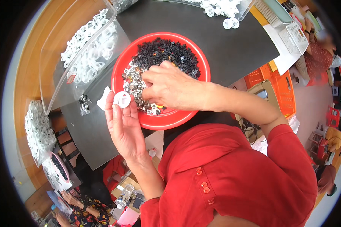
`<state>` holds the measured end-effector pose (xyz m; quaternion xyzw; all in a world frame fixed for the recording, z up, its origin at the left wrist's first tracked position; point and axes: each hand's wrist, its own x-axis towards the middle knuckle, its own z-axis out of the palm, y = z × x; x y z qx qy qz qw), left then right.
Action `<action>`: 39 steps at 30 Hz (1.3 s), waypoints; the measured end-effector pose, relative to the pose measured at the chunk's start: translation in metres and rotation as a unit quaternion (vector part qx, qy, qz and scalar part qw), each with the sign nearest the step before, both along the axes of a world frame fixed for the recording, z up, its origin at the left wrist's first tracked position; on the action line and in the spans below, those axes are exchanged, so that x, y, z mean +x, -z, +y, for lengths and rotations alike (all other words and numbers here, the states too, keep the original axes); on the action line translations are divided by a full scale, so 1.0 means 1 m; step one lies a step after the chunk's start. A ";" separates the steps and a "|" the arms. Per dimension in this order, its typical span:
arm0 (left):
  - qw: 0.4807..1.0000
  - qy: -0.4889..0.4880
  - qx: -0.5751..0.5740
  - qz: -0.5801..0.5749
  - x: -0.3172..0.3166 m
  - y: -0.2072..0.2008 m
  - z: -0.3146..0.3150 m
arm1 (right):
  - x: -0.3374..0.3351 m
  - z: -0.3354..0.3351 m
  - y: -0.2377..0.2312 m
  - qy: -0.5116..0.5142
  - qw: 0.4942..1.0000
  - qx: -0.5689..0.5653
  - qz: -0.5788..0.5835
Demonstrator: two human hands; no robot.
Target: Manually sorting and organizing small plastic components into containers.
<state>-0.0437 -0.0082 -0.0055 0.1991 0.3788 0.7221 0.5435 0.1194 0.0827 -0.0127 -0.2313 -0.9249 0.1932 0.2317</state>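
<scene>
A large red plastic basin (pixel 160 123) stands on the dark table, holding a heap of small black plastic pieces (pixel 166 53) at its far side and small silvery metal pieces (pixel 134 85) at its near left. My left hand (pixel 123 125), palm up at the basin's left rim, pinches a round white plastic part (pixel 122 99) with a small opening in it. Another whitish piece (pixel 103 99) shows by its fingertips. My right hand (pixel 170 87) reaches over the basin, fingertips curled down into the silvery pieces; what lies between them is hidden.
A clear bin (pixel 49 89) of white plastic parts stands at the left. Another clear tray (pixel 248 7) of white parts and two round white discs (pixel 231 23) are at the far right. An orange crate (pixel 284 96) stands beside the table. A co-worker's hands (pixel 72 198) show at lower left.
</scene>
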 end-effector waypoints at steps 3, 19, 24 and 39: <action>1.000 0.001 0.004 -0.001 -0.001 0.002 0.000 | 0.010 0.008 0.002 0.047 0.998 0.043 -0.001; 1.000 -0.009 0.001 0.027 0.006 0.000 0.001 | -0.006 0.010 0.006 0.072 0.996 0.057 0.021; 0.996 -0.022 -0.006 0.083 0.011 0.000 0.000 | -0.006 0.010 0.000 0.070 0.997 -0.022 0.031; 0.987 0.050 -0.029 0.148 0.040 -0.017 0.003 | 0.017 0.003 -0.028 -0.008 0.903 -0.322 0.284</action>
